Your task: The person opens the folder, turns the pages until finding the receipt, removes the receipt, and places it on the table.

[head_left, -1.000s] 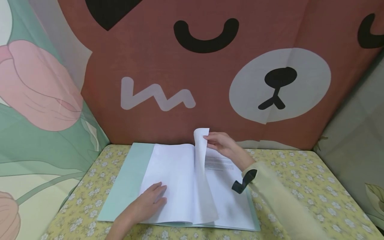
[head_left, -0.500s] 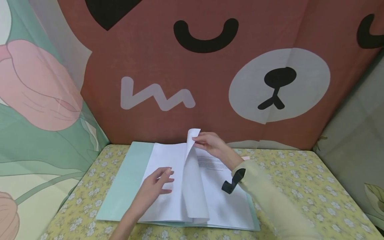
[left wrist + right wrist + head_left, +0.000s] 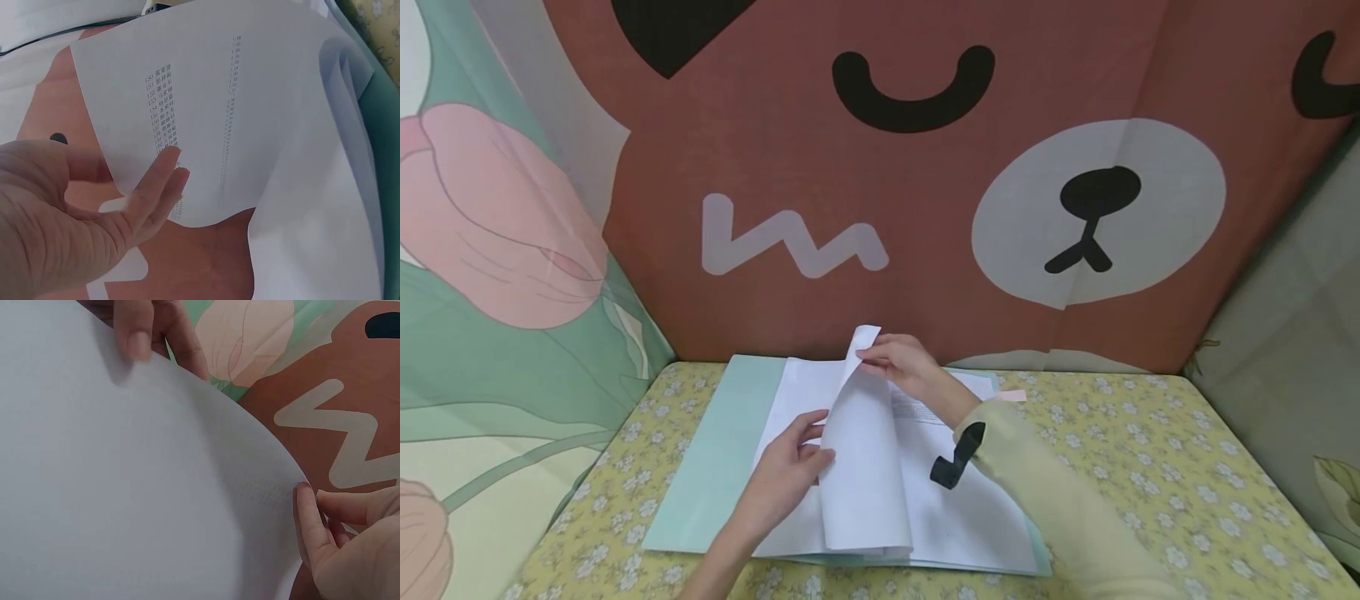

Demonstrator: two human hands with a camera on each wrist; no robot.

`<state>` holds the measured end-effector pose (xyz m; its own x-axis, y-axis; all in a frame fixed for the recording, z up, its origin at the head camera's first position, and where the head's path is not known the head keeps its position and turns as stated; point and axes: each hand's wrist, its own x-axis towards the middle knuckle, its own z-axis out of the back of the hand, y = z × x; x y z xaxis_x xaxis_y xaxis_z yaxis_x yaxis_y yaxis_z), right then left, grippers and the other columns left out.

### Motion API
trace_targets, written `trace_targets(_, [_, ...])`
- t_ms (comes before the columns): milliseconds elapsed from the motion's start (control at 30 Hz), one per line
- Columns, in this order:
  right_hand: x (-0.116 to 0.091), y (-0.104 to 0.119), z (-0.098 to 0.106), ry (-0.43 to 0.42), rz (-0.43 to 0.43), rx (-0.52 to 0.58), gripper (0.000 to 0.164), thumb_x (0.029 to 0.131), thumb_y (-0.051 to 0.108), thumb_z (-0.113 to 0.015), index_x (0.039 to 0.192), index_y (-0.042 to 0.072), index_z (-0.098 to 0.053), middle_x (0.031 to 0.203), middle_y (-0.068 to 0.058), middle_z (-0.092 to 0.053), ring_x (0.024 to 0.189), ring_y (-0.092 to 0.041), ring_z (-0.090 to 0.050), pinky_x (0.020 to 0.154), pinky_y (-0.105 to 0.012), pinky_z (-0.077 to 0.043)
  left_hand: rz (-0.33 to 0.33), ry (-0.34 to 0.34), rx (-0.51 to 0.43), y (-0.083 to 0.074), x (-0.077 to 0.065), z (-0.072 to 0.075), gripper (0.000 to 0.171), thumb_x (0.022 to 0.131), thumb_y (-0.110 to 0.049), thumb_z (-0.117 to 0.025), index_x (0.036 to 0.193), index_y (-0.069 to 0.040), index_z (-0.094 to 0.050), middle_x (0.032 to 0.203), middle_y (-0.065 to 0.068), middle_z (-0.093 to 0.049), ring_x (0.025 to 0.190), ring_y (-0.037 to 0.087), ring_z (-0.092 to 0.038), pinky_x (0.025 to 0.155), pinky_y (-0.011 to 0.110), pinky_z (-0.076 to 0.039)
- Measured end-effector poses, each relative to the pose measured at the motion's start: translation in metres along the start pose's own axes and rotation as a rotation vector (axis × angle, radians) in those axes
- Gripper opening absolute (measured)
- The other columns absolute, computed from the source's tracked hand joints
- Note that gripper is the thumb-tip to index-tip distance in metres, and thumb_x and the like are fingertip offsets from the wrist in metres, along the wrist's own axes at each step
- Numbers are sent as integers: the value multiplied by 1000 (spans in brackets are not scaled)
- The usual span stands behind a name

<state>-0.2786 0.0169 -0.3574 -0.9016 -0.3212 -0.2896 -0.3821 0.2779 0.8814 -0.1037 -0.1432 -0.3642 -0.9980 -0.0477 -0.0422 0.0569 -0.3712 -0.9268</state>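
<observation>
A folder with a pale teal cover lies open, with white pages inside. One lifted sheet curves up from the middle of it. Near its top corner my right hand pinches this sheet between thumb and fingers. My left hand is at the sheet's left edge, thumb on the near side and fingers on the other, loosely extended. Columns of small print show beside the left fingertips in the left wrist view. In the right wrist view the left thumb overlaps the sheet's blank side.
A yellow floral cloth covers the table. Close behind the folder hangs a brown fabric backdrop with a bear face. A pink tab sticks out at the folder's right. A black strap dangles from the right wrist.
My right hand has moved left, bringing the sheet's corner along and curling it over. My left hand has lifted off the left page and come to the sheet's edge. The pink tab has come into view.
</observation>
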Motion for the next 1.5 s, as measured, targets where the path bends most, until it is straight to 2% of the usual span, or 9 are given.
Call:
trace_targets(100, [-1,0,1,-2,-5,6,47,97,-13,-60,143,-15,-49,140,-28,-55,130,-38,-58,103,-42,-52,-32,-9,30,2,0,0,50,94,1,-61,143,4,-55,131,21,-66,109,28,-69,82,39,-61])
trace_targets(300, [-7,5,10,13,11,-39,43,98,-9,-63,140,-14,-53,129,-26,-62,116,-35,-67,96,-40,-57,-29,-24,119,7,4,2,49,95,3,-60,144,4,-55,133,22,-65,118,34,-66,95,45,-58])
trace_targets(667, [-17,16,60,26,66,-183,41,100,-1,-65,137,-14,-55,107,-17,-75,92,-24,-76,89,-35,-62,16,-52,215,29,11,15,54,96,4,-60,149,2,-50,136,26,-61,123,38,-62,101,53,-53])
trace_targets(867, [-21,21,91,-30,92,-218,42,101,-1,-63,139,-15,-52,101,-13,-75,87,-19,-76,82,-31,-63,39,-31,255,43,13,21,65,91,8,-58,153,3,-42,133,28,-61,105,30,-63,88,46,-55])
trace_targets(1067, [-21,20,118,-89,74,-260,47,101,0,-63,142,-16,-48,104,-12,-75,88,-18,-75,82,-29,-63,1,-7,347,55,13,27,78,88,14,-54,161,-2,-33,136,32,-57,97,29,-62,74,38,-53])
trace_targets(1167, [-20,16,131,-126,70,-318,49,102,3,-64,144,-15,-47,116,-21,-72,95,-21,-75,86,-30,-62,-22,-21,427,59,14,26,67,87,16,-53,153,5,-45,139,34,-56,104,36,-65,81,41,-57])
trace_targets(1267, [-21,11,143,-163,92,-393,47,101,4,-65,141,-16,-50,128,-27,-67,102,-27,-75,91,-33,-61,-9,-37,491,62,16,23,57,86,17,-51,142,11,-54,142,36,-53,122,49,-59,97,53,-55])
trace_targets(1333, [-21,8,151,-188,116,-461,44,100,4,-66,137,-16,-52,128,-29,-65,104,-29,-74,92,-36,-61,3,-37,520,64,18,22,55,85,19,-50,139,14,-56,141,37,-53,135,54,-46,107,62,-46])
trace_targets(1500, [-22,-3,168,-240,204,-665,37,98,-2,-62,131,-18,-55,118,-30,-68,104,-37,-72,88,-41,-62,45,-6,563,69,22,21,52,84,19,-53,136,16,-56,139,38,-53,135,56,-45,107,63,-44])
